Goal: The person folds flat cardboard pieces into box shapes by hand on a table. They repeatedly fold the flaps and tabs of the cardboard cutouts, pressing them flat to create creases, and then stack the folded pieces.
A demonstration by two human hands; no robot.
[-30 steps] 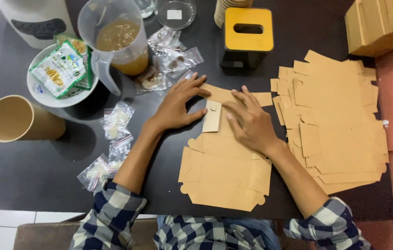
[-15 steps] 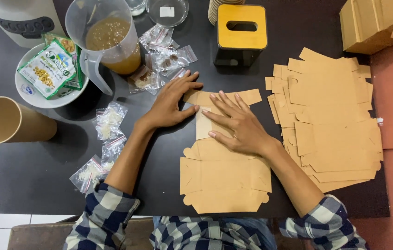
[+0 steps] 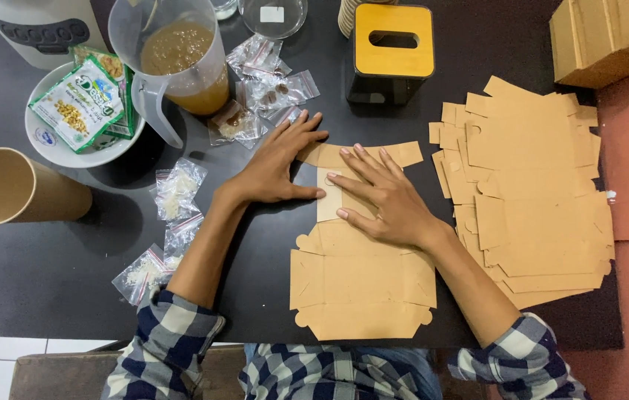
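Observation:
A flat brown cardboard box blank lies on the black table in front of me. My left hand rests flat at the blank's upper left corner, fingers spread, thumb against a folded-over flap. My right hand presses palm-down on the blank's upper part, fingers spread over that flap. Neither hand grips anything. Both sleeves are blue and white plaid.
A stack of flat brown blanks lies to the right, folded boxes at the far right corner. A yellow-topped black box, a jug of brown liquid, small plastic bags, a bowl of packets and a paper cup stand around.
Both hands have slid a little along the top of the blank, pressing the small flap flatter. The camera view has shifted slightly.

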